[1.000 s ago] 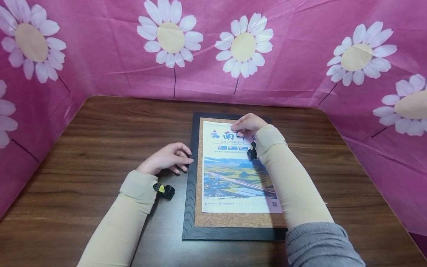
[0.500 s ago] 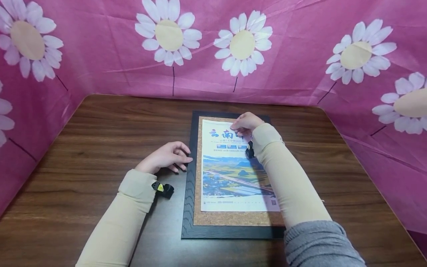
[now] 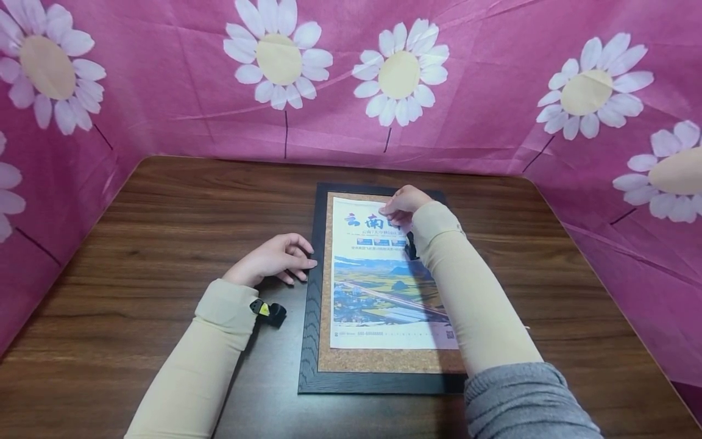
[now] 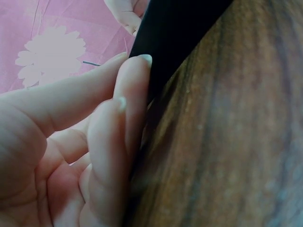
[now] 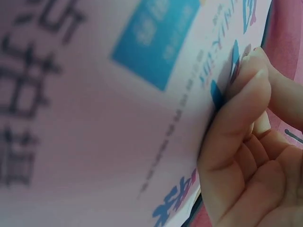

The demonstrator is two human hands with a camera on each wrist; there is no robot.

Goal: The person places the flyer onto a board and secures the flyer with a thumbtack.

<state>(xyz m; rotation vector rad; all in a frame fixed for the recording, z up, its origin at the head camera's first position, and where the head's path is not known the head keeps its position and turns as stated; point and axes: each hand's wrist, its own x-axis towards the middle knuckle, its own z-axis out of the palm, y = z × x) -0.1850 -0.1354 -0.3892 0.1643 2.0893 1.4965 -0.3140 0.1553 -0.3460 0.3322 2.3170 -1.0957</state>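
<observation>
A black-framed cork board (image 3: 378,361) lies on the table, a printed poster (image 3: 384,286) with a valley landscape and Chinese lettering on its cork. My left hand (image 3: 275,257) rests beside the frame, thumb and bent fingertips touching its left edge; the left wrist view shows these fingers (image 4: 135,90) against the black side. Near the poster's top, my right hand (image 3: 407,204) has thumb and forefinger brought together at the paper, other fingers curled under. In the right wrist view its fingertips (image 5: 251,90) are on the lettering; I cannot tell whether they pinch something small.
The brown wood-grain table (image 3: 164,213) spreads around the board. A pink cloth (image 3: 334,134) with large daisies encloses its back and sides. Each cuff carries a small black wrist device (image 3: 269,311). The right forearm covers the board's right part.
The right wrist and forearm have shifted slightly left, while the right fingertips stay at the same spot on the poster. The left hand and the board have stayed put.
</observation>
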